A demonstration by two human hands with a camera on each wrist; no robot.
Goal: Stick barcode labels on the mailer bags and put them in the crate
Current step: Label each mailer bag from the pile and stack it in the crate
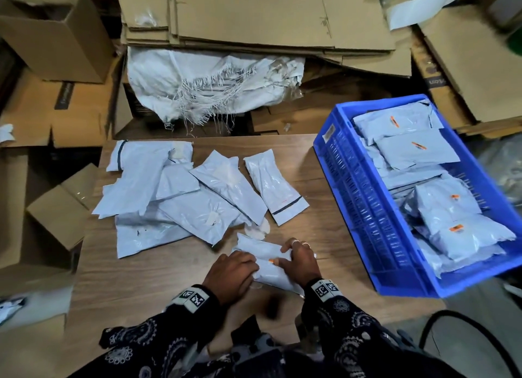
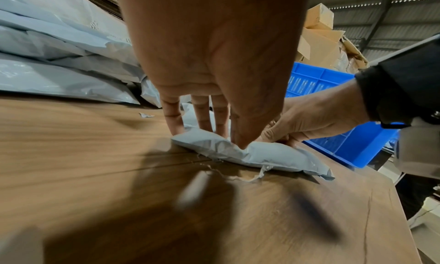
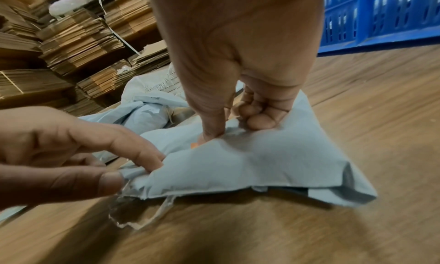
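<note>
Pressing down with both hands, you have a mailer bag pinned near the worktop's front edge. Your right hand curls onto it, thumb on an orange label; your left hand pinches its left end. Bare worktop lies left of your hands. Unlabelled bags crowd the back edge; the blue crate overhangs the right edge.
</note>
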